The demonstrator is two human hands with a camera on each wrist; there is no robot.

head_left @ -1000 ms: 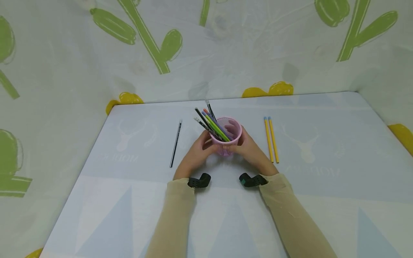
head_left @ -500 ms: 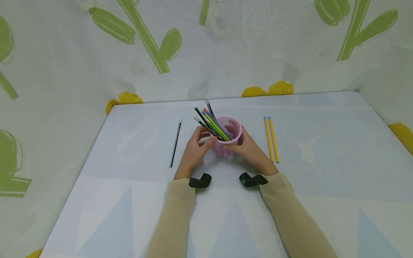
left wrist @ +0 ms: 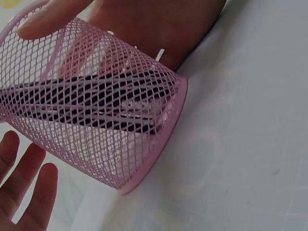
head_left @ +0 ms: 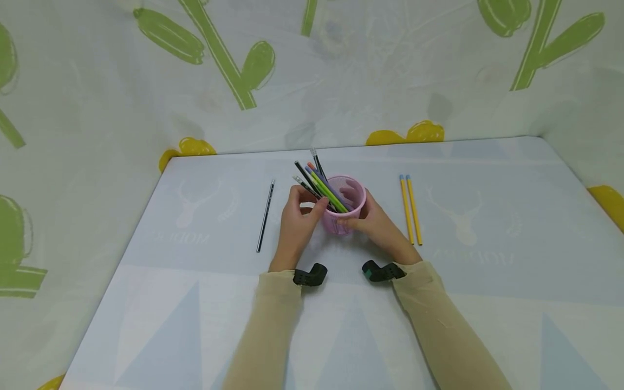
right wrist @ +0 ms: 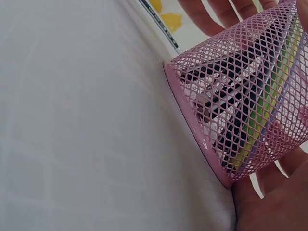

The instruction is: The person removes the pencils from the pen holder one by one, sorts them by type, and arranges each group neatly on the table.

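A pink mesh pencil cup (head_left: 341, 223) stands on the table, holding several black, green and purple pencils (head_left: 325, 187) that lean left. My right hand (head_left: 377, 225) grips the cup's right side, thumb on the front below the rim; its thumb and palm also show in the left wrist view. My left hand (head_left: 294, 227) is at the cup's left edge, its thumb tip at the rim beside the leaning pencils. In the left wrist view some left fingers (left wrist: 36, 192) stand apart from the mesh, loosely bent. Its index fingertip is hidden behind the pencils.
To the left lies a single black pencil (head_left: 265, 215) with a silvery end. Two yellow pencils (head_left: 410, 210) with blue ends lie side by side on the right. Patterned fabric (head_left: 341, 70) hangs behind the table's far edge (head_left: 263, 151).
My left hand has drawn back from the cup's side and risen to its left rim near the pencils. The right hand and the cup have stayed in place.
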